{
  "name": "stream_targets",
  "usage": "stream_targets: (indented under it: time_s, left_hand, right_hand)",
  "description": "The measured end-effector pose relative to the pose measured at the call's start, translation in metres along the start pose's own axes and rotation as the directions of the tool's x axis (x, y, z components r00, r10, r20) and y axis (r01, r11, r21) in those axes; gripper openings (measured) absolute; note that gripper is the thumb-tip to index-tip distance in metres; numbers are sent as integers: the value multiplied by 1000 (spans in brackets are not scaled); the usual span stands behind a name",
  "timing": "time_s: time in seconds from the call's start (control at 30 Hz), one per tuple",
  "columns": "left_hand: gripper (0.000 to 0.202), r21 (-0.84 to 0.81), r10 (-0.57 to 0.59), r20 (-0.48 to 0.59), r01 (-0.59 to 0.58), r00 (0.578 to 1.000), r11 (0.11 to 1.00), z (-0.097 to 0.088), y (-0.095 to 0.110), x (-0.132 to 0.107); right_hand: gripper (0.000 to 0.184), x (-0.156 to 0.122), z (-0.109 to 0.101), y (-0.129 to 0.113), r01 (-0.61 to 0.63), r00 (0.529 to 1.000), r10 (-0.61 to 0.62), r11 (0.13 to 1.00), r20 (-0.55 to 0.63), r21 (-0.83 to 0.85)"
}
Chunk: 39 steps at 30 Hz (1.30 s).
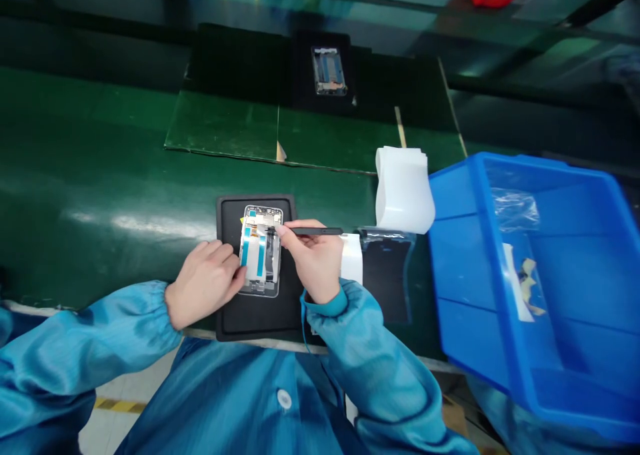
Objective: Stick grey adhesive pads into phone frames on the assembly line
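A phone with its back off (253,258), showing silver inside parts and blue strips, lies on a black tray (230,318) in front of me. My left hand (207,278) is closed at the phone's left side, fingers curled, with the thumb against its lower left edge. In my right hand (317,258) is a slim black pen-like tool (320,231), pinched between thumb and fingers. Its near end reaches over the upper right part of the phone; the tip is too small to make out.
A blue bin (465,255) with plastic film and scraps stands at right. Beside it are a stack of white sheets (404,192) and a dark film-covered sheet (387,275). Another opened phone (329,72) lies on a black tray on the raised green board (225,122).
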<state>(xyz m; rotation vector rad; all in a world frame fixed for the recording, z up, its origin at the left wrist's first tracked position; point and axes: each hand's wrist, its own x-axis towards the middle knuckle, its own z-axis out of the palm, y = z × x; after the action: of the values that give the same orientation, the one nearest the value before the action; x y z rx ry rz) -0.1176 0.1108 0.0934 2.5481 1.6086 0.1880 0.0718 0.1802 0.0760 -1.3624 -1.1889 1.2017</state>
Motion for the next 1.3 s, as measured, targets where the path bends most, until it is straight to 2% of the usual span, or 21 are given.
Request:
stream_targets:
  time_s: [0.17,0.3,0.47,0.67,1.3]
  left_hand:
    - [29,-98,56,-32,-59,998,993,3,8,-3]
    - [31,-120,98,-83,-107,992,987,2,-8,8]
    - [22,-133,57,-178,-82,982,988,9,-34,26]
    - [23,-185,51,-270,-103,962,977,19,-38,29]
    - [24,-166,66,-270,-114,961,979,17,-37,30]
  right_hand:
    - [23,0,-4,3,26,998,-21,997,57,-79]
    - [22,2,-6,3,49,992,-30,987,122,-151]
    - [19,2,-3,2,33,994,-15,986,109,-165]
    - [17,0,0,-3,-3,995,21,985,99,-175]
    - [13,0,1,-6,6,997,9,982,80,-189]
